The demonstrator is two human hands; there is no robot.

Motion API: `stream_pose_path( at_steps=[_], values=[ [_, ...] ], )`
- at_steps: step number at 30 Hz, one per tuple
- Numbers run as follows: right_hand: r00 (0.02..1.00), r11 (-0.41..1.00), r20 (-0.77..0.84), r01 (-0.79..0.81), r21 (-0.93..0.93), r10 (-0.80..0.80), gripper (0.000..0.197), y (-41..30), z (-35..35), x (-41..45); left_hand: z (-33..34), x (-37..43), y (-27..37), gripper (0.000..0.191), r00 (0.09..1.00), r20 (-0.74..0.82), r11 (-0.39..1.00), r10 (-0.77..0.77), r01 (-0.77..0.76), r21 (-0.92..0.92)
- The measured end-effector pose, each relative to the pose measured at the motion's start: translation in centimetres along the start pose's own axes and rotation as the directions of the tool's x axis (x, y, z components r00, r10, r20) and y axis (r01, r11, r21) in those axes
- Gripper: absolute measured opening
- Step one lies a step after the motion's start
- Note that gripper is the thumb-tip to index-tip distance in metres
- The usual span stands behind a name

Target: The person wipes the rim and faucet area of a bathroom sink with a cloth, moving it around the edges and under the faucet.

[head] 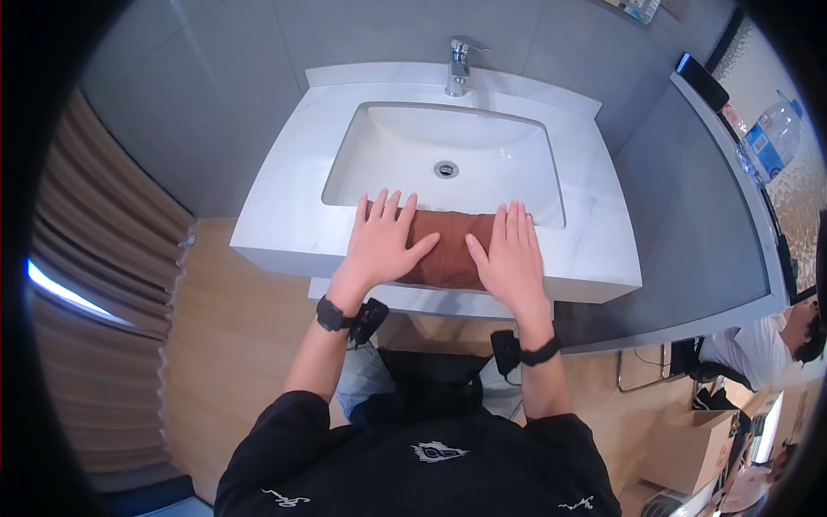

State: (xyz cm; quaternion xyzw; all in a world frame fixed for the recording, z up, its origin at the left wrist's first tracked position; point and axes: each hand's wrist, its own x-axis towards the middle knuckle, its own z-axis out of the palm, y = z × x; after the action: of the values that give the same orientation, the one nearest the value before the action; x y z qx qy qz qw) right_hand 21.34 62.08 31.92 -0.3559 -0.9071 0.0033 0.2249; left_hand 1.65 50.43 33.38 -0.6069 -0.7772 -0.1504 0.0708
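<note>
A reddish-brown cloth [449,249] lies over the front edge of the white washbasin counter [284,187], just in front of the sink bowl [387,155]. My left hand [384,242] rests flat on its left end, fingers spread and thumb pointing inward. On the right end lies my right hand [513,255], palm down, its fingers close together and its thumb apart. Both sets of fingertips reach the near rim of the bowl. Neither hand appears to grip the cloth. Parts of the cloth are hidden beneath the palms.
A chrome faucet [458,68] stands behind the bowl, above the drain [446,169]. Right of the counter rises a grey partition [698,213]. Beyond it are a plastic bottle [772,139], a seated person [749,349] and a cardboard box [691,446]. A brown curtain [110,258] hangs at left.
</note>
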Motion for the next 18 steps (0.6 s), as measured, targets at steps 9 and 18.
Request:
stream_pose_path(
  at_steps=[9, 18],
  values=[
    [0.998, 0.998, -0.003, 0.057, 0.004, -0.057, 0.076, -0.4, -1.6, -2.9, -0.6, -3.4, 0.0, 0.074, 0.993, -0.116, 1.000, 0.018, -0.015, 0.024],
    [0.998, 0.998, -0.007, 0.056, -0.010, -0.056, 0.078, 0.4, -0.9, -1.4, 0.1, -1.4, -0.1, 0.079, 0.997, -0.080, 1.000, 0.000, 0.001, 0.018]
  ],
)
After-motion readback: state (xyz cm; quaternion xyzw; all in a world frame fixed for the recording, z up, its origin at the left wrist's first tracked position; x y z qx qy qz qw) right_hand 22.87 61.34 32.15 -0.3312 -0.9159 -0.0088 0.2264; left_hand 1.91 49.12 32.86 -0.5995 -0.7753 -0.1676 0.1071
